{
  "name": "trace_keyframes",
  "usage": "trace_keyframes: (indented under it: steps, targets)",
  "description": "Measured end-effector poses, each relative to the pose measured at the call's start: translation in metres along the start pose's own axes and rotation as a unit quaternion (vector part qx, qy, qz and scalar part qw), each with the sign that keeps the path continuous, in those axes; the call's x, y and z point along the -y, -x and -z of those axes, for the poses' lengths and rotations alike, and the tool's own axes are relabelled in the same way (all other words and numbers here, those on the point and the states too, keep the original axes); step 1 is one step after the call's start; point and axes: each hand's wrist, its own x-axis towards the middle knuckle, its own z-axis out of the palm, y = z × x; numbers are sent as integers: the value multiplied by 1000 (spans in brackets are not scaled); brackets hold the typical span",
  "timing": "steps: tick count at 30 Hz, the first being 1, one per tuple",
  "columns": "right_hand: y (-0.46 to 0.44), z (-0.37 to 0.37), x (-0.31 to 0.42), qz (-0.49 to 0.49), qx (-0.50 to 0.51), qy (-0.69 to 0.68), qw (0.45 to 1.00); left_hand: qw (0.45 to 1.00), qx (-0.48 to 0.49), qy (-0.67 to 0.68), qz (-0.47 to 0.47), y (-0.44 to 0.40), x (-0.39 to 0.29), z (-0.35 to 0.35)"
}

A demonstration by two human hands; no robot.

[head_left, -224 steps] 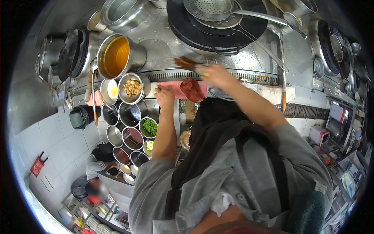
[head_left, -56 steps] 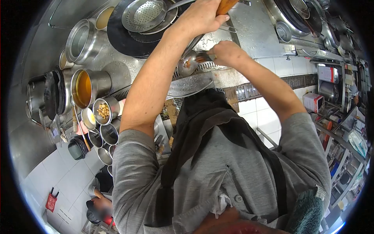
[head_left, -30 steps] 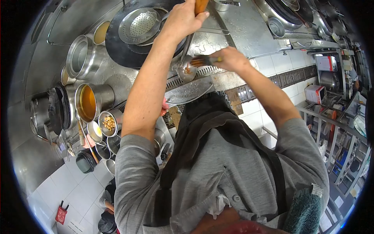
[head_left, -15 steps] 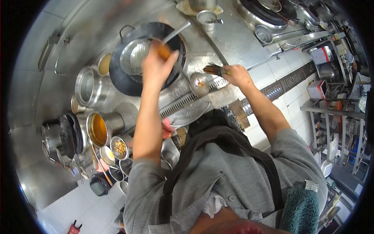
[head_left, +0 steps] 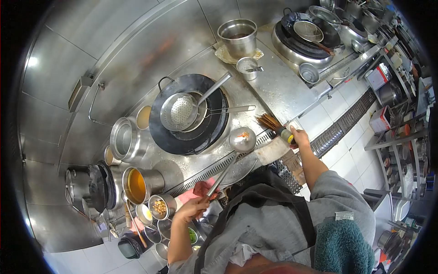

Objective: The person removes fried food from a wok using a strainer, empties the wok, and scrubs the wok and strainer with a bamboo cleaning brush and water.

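Steel counter (head_left: 283,86) backs the ladle (head_left: 242,139) (left hand (head_left: 191,210) hides its grip).

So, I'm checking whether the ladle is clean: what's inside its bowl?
Inside the ladle, held in the left hand, is some orange-red residue, too small to identify. The ladle's surface directly beneath that residue is covered and can't be seen.

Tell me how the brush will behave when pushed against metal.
The brush should flex and spring at its tips, since its bristles look long, thin and fanned out. It is probably stiffer near the right hand, where they gather into a bundle.
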Motion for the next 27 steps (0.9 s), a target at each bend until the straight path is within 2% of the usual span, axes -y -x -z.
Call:
trace_keyframes:
  steps: [1,2,3,4,5,8,10,12,16,17,19,21,22,23,25,27]
  targets:
    - [8,5,10,26,-14,68,997,1000,0,0,-2,-4,7,-2]
    - [13,5,12,25,-15,67,997,999,5,6,-31,-7,14,-3]
    - [20,3,13,143,-59,161,975,998,10,11,-60,-8,19,-4]
    - [29,1,15,256,-101,252,928,998,12,9,-59,-9,24,-7]
    - [38,0,19,274,-40,261,925,998,-12,-7,-69,-10,28,-10]
    - [23,-16,13,236,-47,303,922,996,-34,-35,-72,-16,41,-9]
    - [33,-18,28,209,-39,254,944,992,-62,-63,-88,-5,34,-17]
    - [33,-22,25,242,-33,284,927,991,-64,-69,-98,10,22,-23]
    - [45,-7,6,233,-81,216,945,980,-64,-132,-134,28,-3,-27]
    - [35,2,-18,266,-100,215,934,978,-59,-140,-140,31,-12,-32]
    - [57,30,-42,246,-123,214,937,973,-33,-168,-156,25,-27,-39]
    - [56,58,-99,199,-122,264,936,966,-1,-185,-179,16,-43,-54]
    - [57,73,-135,206,-135,293,924,965,0,-192,-181,13,-54,-67]
    - [56,88,-173,122,-120,329,929,962,13,-213,-172,9,-67,-84]
    - [64,115,-240,55,-99,404,908,955,36,-238,-172,-2,-87,-124]
    - [79,131,-297,-70,-125,371,917,955,69,-237,-162,-22,-105,-168]
